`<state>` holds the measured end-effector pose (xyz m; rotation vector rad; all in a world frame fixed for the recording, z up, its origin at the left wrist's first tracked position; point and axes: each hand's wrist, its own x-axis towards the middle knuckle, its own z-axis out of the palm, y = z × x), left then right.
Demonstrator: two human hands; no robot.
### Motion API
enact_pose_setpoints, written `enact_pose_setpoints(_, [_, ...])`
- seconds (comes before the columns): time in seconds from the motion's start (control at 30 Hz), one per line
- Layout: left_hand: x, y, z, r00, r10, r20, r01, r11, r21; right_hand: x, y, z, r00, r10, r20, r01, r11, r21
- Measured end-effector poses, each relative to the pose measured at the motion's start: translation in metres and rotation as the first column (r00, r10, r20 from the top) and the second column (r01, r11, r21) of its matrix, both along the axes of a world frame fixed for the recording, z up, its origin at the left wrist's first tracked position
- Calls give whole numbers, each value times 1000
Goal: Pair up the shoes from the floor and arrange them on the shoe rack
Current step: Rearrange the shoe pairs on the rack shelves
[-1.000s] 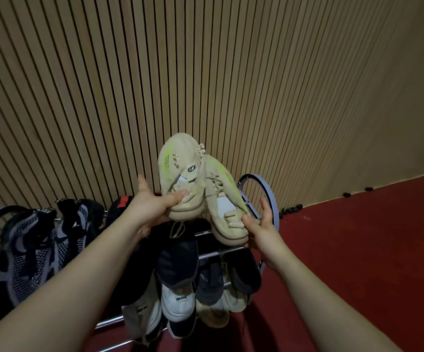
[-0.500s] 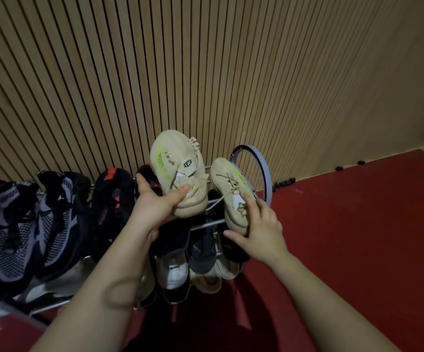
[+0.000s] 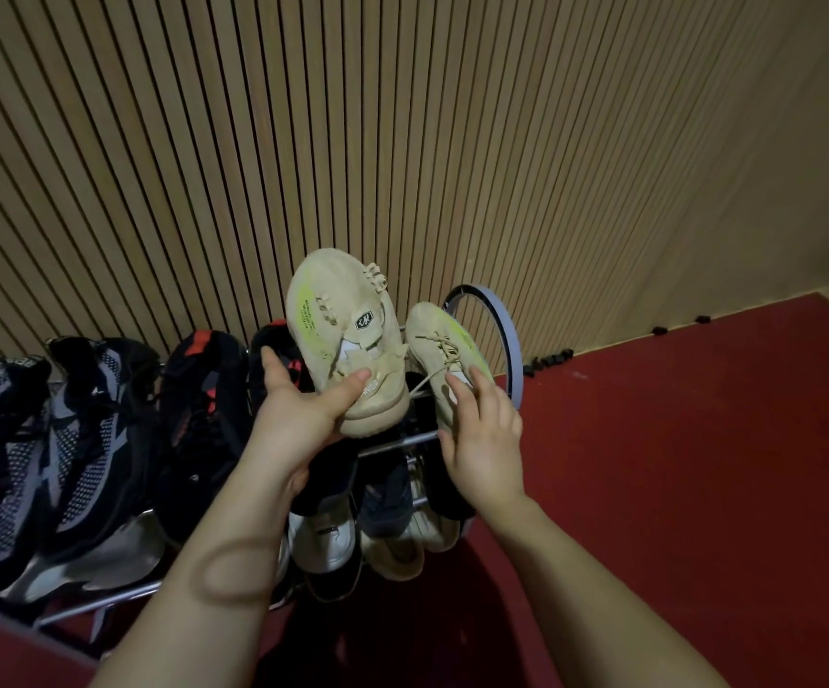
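Observation:
My left hand grips the heel of a beige sneaker with a neon-yellow stripe, held toe-up above the top tier of the shoe rack. Its matching beige sneaker lies on the top tier at the rack's right end. My right hand covers that shoe's heel, fingers over its upper. A loose lace runs between the two shoes.
A black-and-red pair and a black-and-grey knit pair fill the top tier to the left. Lower tiers hold white, dark and beige shoes. A slatted wooden wall stands behind. Red carpet spreads to the right.
The two beige shoes were held together a second ago. The right one has come down onto the rack's right end, and my right hand has moved on top of it. The view shifted right.

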<state>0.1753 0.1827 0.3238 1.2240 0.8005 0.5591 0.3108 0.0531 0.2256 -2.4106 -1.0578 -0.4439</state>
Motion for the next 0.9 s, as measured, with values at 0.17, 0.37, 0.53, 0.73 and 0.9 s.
enact_pose_setpoints(0.17, [3, 0, -4, 1000, 8, -14, -8, 1000, 1, 9, -2, -4, 1000, -5, 0, 5, 1000, 1])
enact_pose_setpoints(0.37, [9, -3, -12, 999, 0, -36, 0, 1000, -7, 11, -3, -3, 998, -51, 48, 53, 998, -41])
enact_pose_setpoints(0.53, [10, -6, -19, 998, 3, -61, -2, 1000, 26, 13, -8, -3, 995, -65, 77, 68, 997, -31])
enact_pose_setpoints(0.73, [11, -10, -30, 996, -25, -90, 31, 997, 67, 4, -20, 41, 915, 196, -354, -197, 980, 35])
enact_pose_setpoints(0.9, [14, -17, -39, 980, -140, -138, 164, 971, 174, -15, -20, 57, 777, 380, -502, -395, 915, 81])
